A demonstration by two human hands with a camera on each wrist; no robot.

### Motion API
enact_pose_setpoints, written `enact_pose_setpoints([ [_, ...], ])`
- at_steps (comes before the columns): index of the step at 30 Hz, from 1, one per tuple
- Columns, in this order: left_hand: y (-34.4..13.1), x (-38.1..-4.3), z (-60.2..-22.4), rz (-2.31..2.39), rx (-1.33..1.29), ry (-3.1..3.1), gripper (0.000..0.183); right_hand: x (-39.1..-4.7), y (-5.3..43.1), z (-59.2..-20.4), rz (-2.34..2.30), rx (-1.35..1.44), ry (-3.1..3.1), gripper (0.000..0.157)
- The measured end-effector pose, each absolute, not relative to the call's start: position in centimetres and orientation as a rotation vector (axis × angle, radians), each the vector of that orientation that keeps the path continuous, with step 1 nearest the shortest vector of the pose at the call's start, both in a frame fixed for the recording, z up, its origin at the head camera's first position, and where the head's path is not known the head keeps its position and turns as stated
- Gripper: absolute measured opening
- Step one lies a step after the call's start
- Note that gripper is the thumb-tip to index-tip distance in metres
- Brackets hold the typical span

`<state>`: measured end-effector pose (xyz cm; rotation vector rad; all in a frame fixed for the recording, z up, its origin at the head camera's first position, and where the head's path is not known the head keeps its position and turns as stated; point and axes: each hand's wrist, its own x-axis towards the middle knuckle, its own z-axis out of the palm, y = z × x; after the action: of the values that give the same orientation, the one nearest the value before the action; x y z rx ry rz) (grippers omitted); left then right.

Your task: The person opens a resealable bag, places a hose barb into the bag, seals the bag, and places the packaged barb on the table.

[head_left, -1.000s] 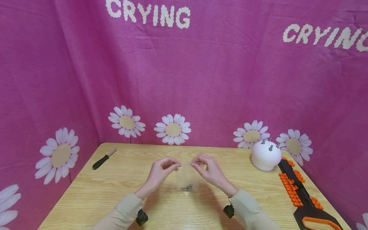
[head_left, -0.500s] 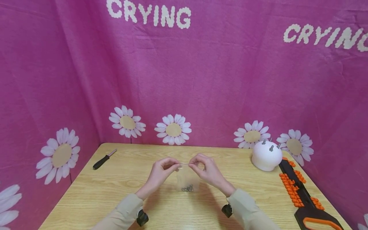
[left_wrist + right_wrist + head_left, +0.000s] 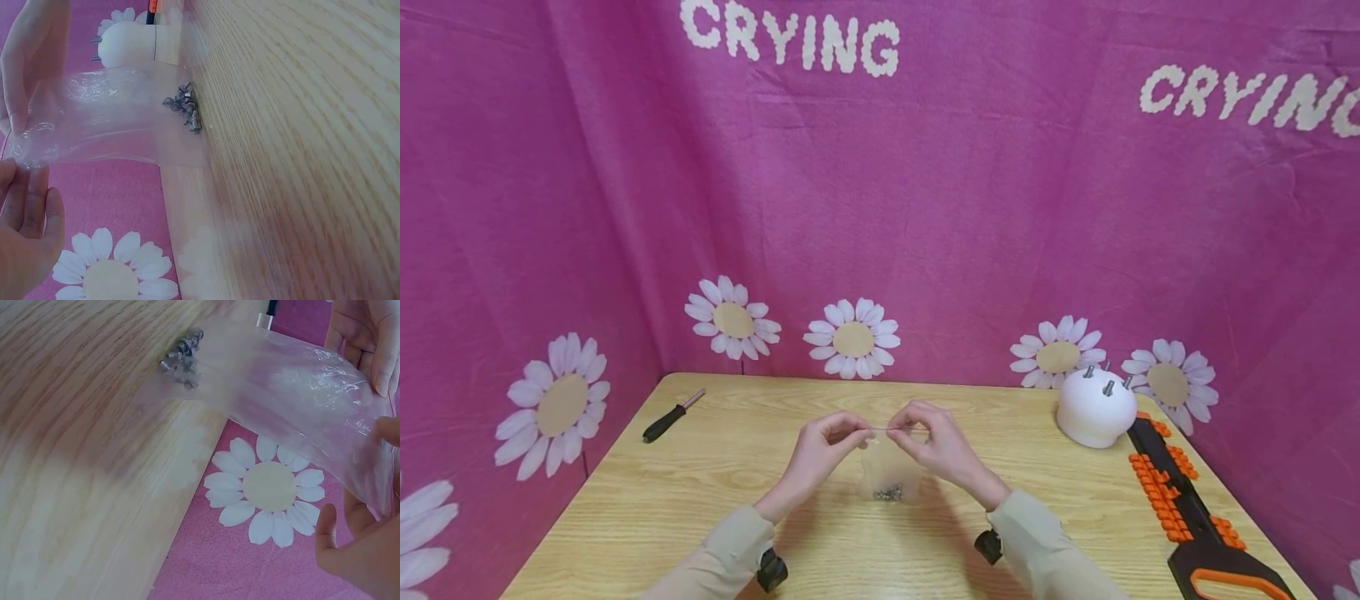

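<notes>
A clear zip bag hangs between both hands at the middle of the table, its top edge uppermost. Several small metal screws lie in its bottom, close to the wood. My left hand pinches the left end of the top edge between thumb and fingers. On the same edge, a short way to the right, my right hand pinches with thumb and forefinger. In the right wrist view a thin reddish strip runs along the bag's mouth. Whether the mouth is sealed, I cannot tell.
A screwdriver with a black handle lies at the back left of the wooden table. At the back right stands a white rounded object with several metal studs on top. Beside it lies a long black piece with orange parts.
My right hand has slid a little leftward along the bag's top edge, closer to the left hand. My left hand has stayed in nearly the same place.
</notes>
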<state>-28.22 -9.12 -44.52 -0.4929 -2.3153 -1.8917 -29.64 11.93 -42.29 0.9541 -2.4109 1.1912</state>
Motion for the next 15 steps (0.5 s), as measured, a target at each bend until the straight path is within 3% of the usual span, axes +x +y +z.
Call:
enact_pose_setpoints([
  [15, -8.97, -28.18, -44.51, -1.904, -0.512, -2.313, 0.015, -30.02, 11.57, -42.33, 1.128, 0.968, -2.399, 0.007],
])
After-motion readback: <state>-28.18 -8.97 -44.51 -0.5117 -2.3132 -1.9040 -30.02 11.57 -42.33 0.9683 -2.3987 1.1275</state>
